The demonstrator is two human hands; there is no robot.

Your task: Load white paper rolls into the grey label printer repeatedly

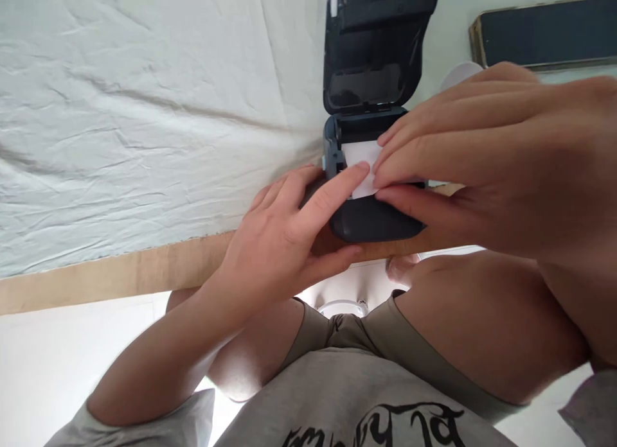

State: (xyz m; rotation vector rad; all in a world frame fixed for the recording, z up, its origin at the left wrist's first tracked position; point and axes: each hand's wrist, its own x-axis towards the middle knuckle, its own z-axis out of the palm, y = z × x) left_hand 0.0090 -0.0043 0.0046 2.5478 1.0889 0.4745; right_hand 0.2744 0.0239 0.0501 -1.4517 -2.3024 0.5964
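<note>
A small dark thermal printer [380, 222] sits at the table's near edge with its hinged lid [371, 55] raised. White paper [359, 153], apparently from a roll, lies in its compartment. My right hand [486, 139] comes in from the right, fingertips and thumb closed on the paper; the hand covers the compartment's right part. My left hand [284, 228] is around the printer's left side, its index fingertip pressing on the paper. The left thumb reaches along the front edge, and the other left fingertips are partly hidden behind the printer.
Beyond my right hand, a dark-screened phone [554, 33] lies at the upper right. A whitish round object [460, 74] is partly hidden behind that hand. Wrinkled pale cloth [144, 113] covers the table, whose wooden edge [120, 270] runs just above my lap.
</note>
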